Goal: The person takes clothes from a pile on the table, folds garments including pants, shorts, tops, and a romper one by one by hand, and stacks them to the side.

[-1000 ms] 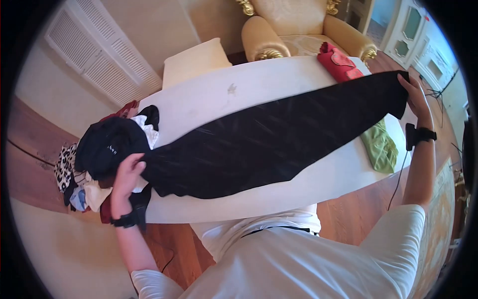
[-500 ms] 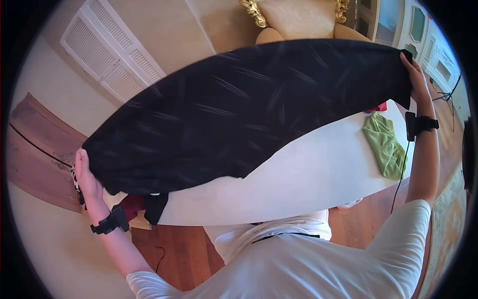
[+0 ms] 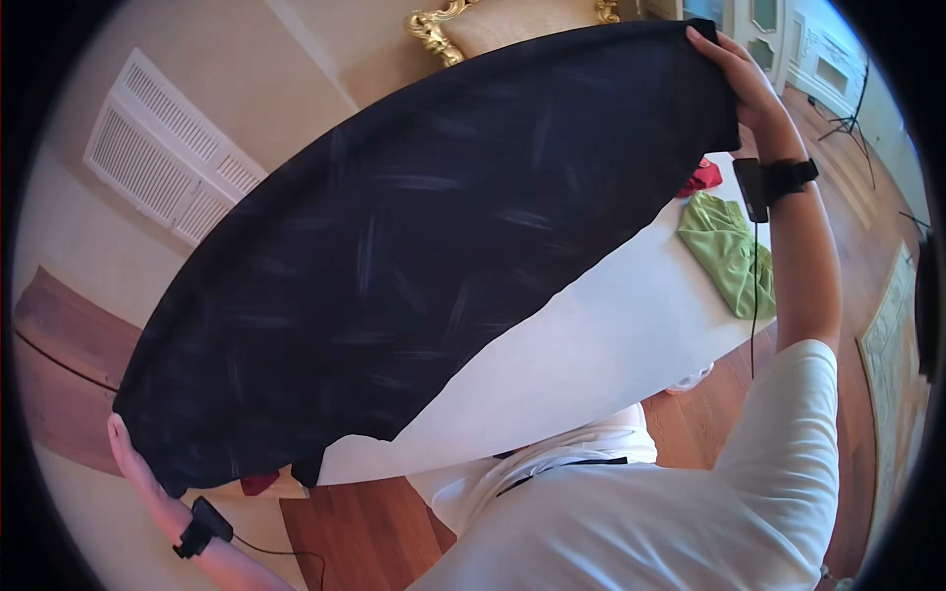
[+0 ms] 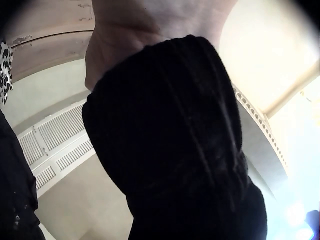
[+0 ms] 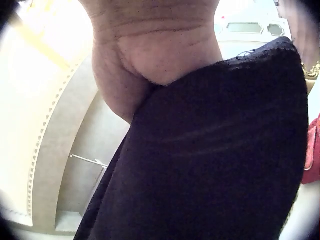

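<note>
A large black cloth (image 3: 424,236) is stretched in the air between the two hands, above the white table (image 3: 552,355). At the lower left, my left hand (image 3: 143,473) grips one end; in the left wrist view the cloth (image 4: 170,135) covers the fingers of that hand (image 4: 145,30). My right hand (image 3: 744,84) pinches the other end at the upper right, thumb in front. The right wrist view shows the cloth (image 5: 210,145) hanging from the right hand (image 5: 155,55), its fingertips hidden behind the fabric.
A green garment (image 3: 729,256) lies at the table's right end, with a red item (image 3: 702,177) beyond it. Behind the cloth stands a gold-trimmed armchair (image 3: 512,25). Part of a leopard-print cloth (image 4: 6,70) shows in the left wrist view.
The cloth has been raised off the table and spread wider. The left hand has moved outward and down in the head view, the right hand up and left. Both still grip it.
</note>
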The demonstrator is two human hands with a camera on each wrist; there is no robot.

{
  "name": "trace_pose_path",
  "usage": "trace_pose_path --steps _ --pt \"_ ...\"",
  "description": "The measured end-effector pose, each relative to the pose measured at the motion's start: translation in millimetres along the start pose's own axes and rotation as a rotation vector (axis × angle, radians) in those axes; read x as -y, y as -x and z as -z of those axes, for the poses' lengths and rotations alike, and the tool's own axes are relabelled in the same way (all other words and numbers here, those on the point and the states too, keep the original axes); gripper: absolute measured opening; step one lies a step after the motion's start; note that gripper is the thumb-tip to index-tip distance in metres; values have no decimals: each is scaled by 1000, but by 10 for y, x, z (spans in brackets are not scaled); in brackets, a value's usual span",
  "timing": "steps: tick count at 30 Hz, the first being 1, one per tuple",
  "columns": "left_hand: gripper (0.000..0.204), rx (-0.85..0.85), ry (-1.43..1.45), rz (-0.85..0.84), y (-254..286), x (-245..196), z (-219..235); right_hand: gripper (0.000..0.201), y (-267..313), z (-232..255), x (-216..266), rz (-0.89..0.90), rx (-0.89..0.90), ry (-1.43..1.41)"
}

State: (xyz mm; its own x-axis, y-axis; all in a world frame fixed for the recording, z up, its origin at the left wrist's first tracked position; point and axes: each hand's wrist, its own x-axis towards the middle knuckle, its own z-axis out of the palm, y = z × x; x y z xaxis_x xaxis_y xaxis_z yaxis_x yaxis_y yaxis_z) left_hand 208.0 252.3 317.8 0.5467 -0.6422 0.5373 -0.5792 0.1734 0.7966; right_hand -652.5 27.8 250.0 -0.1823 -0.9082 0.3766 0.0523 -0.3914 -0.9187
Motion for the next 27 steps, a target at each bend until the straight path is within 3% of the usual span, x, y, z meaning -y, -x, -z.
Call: trace_pose_path --steps 10,12,16,20,22,27 --pt "54 -1 -62 -4 -288 386 200 25 58 -99 50 -5 69 8" --pt "55 24 42 95 -345 423 234 31 109 -118 82 -28 174 -25" --pt "60 -46 60 209 -421 499 263 25 197 -161 96 -10 322 -49" --pt "58 94 238 260 -517 726 381 25 301 -320 152 5 436 -20" --pt "55 77 236 257 -538 795 421 23 354 -374 256 -20 519 5" --pt "51 45 170 295 -552 876 444 19 397 -454 227 -46 519 26"
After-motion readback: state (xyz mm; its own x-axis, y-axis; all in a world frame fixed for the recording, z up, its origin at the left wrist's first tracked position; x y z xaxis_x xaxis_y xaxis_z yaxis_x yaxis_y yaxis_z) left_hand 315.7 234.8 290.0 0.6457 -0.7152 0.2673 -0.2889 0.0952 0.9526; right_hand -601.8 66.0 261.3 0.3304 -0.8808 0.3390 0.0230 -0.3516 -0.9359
